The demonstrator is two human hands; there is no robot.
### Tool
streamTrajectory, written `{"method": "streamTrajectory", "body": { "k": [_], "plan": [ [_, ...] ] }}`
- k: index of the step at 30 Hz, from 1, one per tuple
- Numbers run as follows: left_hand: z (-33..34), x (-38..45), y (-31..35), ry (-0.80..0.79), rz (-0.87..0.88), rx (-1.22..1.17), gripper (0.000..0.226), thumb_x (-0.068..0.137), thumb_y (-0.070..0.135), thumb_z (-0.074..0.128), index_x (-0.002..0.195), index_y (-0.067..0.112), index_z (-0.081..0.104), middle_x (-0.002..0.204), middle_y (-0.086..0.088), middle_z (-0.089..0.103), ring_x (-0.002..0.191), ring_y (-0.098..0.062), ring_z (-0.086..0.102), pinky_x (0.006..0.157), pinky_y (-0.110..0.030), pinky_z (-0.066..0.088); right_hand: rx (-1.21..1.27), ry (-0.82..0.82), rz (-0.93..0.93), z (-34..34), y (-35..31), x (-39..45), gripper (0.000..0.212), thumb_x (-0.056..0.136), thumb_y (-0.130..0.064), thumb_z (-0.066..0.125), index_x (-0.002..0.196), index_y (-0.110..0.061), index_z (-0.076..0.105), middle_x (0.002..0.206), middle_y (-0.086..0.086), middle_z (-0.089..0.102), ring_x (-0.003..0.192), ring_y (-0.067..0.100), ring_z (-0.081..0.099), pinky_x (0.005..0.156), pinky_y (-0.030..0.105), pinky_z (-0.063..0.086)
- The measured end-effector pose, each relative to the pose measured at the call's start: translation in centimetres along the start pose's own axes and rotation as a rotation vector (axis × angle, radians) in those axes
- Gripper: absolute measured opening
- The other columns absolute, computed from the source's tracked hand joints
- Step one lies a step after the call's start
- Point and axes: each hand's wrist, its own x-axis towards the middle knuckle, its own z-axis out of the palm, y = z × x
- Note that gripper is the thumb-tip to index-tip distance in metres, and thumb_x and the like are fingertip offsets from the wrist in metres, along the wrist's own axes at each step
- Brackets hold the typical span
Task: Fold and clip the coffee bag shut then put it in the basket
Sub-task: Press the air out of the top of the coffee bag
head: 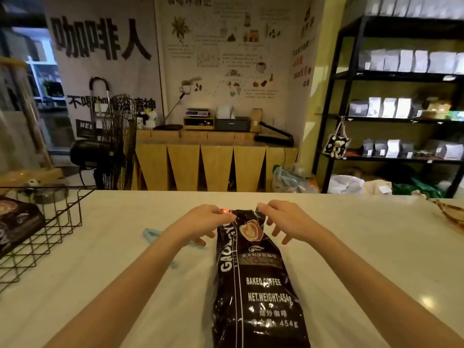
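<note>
White bench (351, 247) lying in front of me. Dark coffee bag (258, 285) lying flat along it. Light blue clip (153, 234) resting left of bag. Black wire basket (62, 222) sitting at far left, woven tray (449, 214) at right edge.

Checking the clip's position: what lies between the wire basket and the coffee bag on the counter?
In the head view, the light blue clip lies between wire basket and coffee bag, partly under the left forearm.
</note>
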Motion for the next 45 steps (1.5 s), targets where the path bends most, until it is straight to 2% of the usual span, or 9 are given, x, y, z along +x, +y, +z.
{"method": "streamTrajectory", "body": {
  "k": [12, 15, 18, 22, 27, 34, 38, 41, 45],
  "plan": [
    [3.3, -1.1, -1.9, -0.057, -0.032, -0.345, 0.035, 0.075, 0.039, 0.065, 0.099, 0.024, 0.043, 0.088, 0.004, 0.061, 0.087, -0.015, 0.061, 0.078, -0.032, 0.051, 0.391, 0.050, 0.232, 3.5, 1.0, -1.1, 0.059, 0.080, -0.057, 0.049, 0.119, -0.014, 0.045, 0.106, 0.004, 0.055, 0.086, 0.017, 0.055, 0.062, 0.031, 0.046],
    [3.8, -1.5, -1.7, -0.011, -0.038, -0.465, 0.054, 0.074, 0.032, 0.068, 0.118, 0.020, 0.039, 0.101, -0.002, 0.060, 0.080, -0.012, 0.060, 0.062, -0.023, 0.047, 0.469, 0.084, 0.225, 3.5, 1.0, -1.2, 0.059, 0.078, -0.053, 0.055, 0.121, -0.014, 0.043, 0.105, 0.003, 0.054, 0.076, 0.009, 0.053, 0.053, 0.027, 0.041],
    [4.6, -2.0, -1.7, 0.046, -0.017, -0.617, 0.067, 0.072, 0.032, 0.069, 0.128, 0.023, 0.034, 0.113, -0.007, 0.062, 0.089, -0.020, 0.064, 0.073, -0.032, 0.053, 0.510, 0.149, 0.156, 3.3, 1.1, -1.2, 0.060, 0.076, -0.050, 0.059, 0.122, -0.013, 0.045, 0.109, 0.006, 0.058, 0.084, 0.015, 0.059, 0.058, 0.028, 0.045],
    [4.7, -2.8, -1.0, 0.130, 0.148, -0.698, 0.049, 0.071, 0.041, 0.067, 0.114, 0.046, 0.042, 0.113, 0.000, 0.064, 0.100, -0.021, 0.064, 0.089, -0.042, 0.051, 0.513, 0.264, 0.026, 2.6, 0.4, -1.3, 0.060, 0.076, -0.047, 0.062, 0.122, -0.013, 0.047, 0.105, 0.008, 0.063, 0.091, 0.019, 0.062, 0.076, 0.033, 0.052],
    [3.8, -4.2, 0.8, 0.247, 0.333, -0.720, 0.050, 0.060, 0.051, 0.065, 0.092, 0.073, 0.034, 0.116, 0.009, 0.061, 0.104, -0.014, 0.062, 0.089, -0.041, 0.052, 0.515, 0.364, -0.187, 0.6, -1.8, -2.6, 0.052, 0.077, -0.042, 0.063, 0.121, -0.018, 0.048, 0.098, 0.000, 0.067, 0.088, 0.011, 0.064, 0.070, 0.022, 0.050],
    [2.1, -5.2, 1.8, 0.394, 0.551, -0.726, 0.083, 0.062, 0.046, 0.071, 0.127, 0.059, 0.022, 0.136, 0.001, 0.049, 0.119, -0.017, 0.053, 0.097, -0.045, 0.047, 0.651, 0.368, -0.391, -1.9, -4.5, -4.9, 0.047, 0.078, -0.029, 0.063, 0.120, -0.024, 0.044, 0.091, -0.009, 0.063, 0.075, -0.006, 0.064, 0.059, 0.014, 0.053],
    [2.2, -5.3, 2.0, 0.416, 0.563, -0.717, 0.087, 0.060, 0.045, 0.071, 0.130, 0.051, 0.020, 0.133, 0.006, 0.051, 0.117, -0.010, 0.053, 0.098, -0.043, 0.046, 0.726, 0.273, -0.341, -3.0, -5.6, -5.0, 0.063, 0.080, -0.022, 0.063, 0.134, -0.025, 0.031, 0.111, -0.006, 0.056, 0.096, 0.006, 0.059, 0.066, 0.012, 0.050],
    [2.9, -5.5, 2.2, 0.367, 0.551, -0.675, 0.079, 0.059, 0.043, 0.068, 0.124, 0.051, 0.023, 0.111, 0.028, 0.059, 0.106, 0.002, 0.058, 0.093, -0.035, 0.050, 0.479, 0.490, -0.449, -4.5, -7.5, -4.7, 0.076, 0.079, -0.027, 0.065, 0.139, -0.027, 0.020, 0.130, -0.007, 0.041, 0.123, 0.014, 0.041, 0.097, 0.027, 0.038],
    [3.4, -5.8, 2.7, 0.336, 0.552, -0.654, 0.078, 0.060, 0.042, 0.069, 0.129, 0.042, 0.031, 0.106, 0.030, 0.062, 0.101, 0.009, 0.058, 0.089, -0.027, 0.052, -0.240, 0.637, -0.776, -6.3, -11.7, -4.2, 0.055, 0.083, -0.041, 0.055, 0.131, -0.020, 0.041, 0.134, -0.001, 0.046, 0.126, 0.013, 0.035, 0.105, 0.032, 0.031]
  ]
}}
